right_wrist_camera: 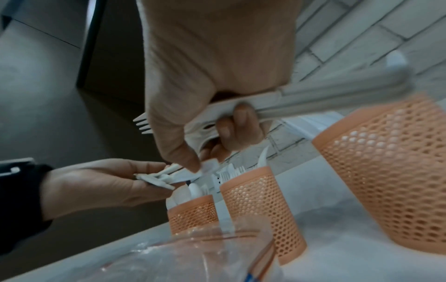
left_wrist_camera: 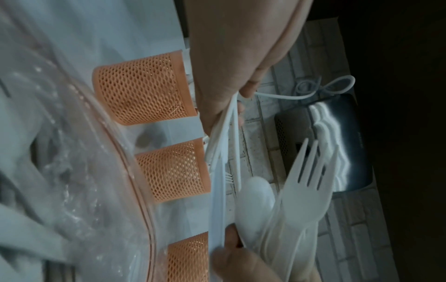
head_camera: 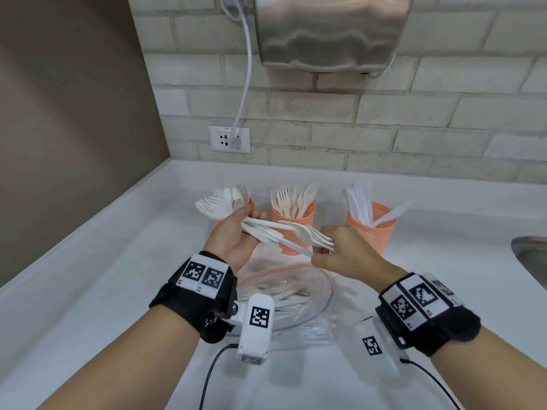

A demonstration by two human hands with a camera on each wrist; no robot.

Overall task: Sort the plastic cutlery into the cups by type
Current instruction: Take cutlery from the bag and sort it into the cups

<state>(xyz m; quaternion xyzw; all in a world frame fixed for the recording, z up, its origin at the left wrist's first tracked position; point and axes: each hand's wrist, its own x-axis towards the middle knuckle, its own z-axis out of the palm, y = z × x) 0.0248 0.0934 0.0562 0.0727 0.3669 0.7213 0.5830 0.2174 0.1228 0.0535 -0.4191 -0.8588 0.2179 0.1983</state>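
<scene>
My left hand (head_camera: pixel 236 235) grips a mixed bundle of white plastic cutlery (head_camera: pixel 266 229) by its middle, above the counter in front of the cups. My right hand (head_camera: pixel 328 250) curls round the bundle's right end, fingers closed on several forks (right_wrist_camera: pixel 212 118) and a knife (left_wrist_camera: pixel 217 200). A fork (left_wrist_camera: pixel 306 190) and a spoon (left_wrist_camera: pixel 255 200) fan out of the bundle. Three orange mesh cups stand in a row: the left cup (head_camera: pixel 251 204) holds spoons, the middle cup (head_camera: pixel 296 220) forks, the right cup (head_camera: pixel 373 232) knives.
A clear zip bag (head_camera: pixel 313 291) with more white cutlery lies on the white counter (head_camera: pixel 88 291) just below my hands. A steel sink (head_camera: pixel 532 258) cuts in at the right edge. A wall socket (head_camera: pixel 229 139) and a steel hand dryer (head_camera: pixel 325 31) hang behind the cups.
</scene>
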